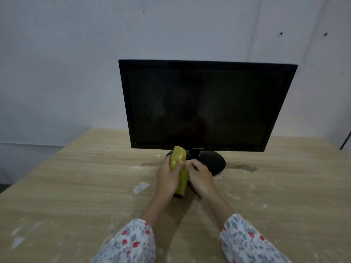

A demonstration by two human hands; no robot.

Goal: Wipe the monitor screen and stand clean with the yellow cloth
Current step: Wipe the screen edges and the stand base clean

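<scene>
I hold the yellow cloth [179, 168] bunched into a long roll in front of me, just above the wooden table [76, 177]. My left hand [168, 177] wraps around its middle, thumb across the front. My right hand [200, 177] sits close beside it with fingers curled, pinching the cloth's edge. The cloth's upper end reaches up before the monitor's stand [212, 161]. The monitor [205, 105] stands upright, dark, just past my hands, against a pale wall [57, 63].
</scene>
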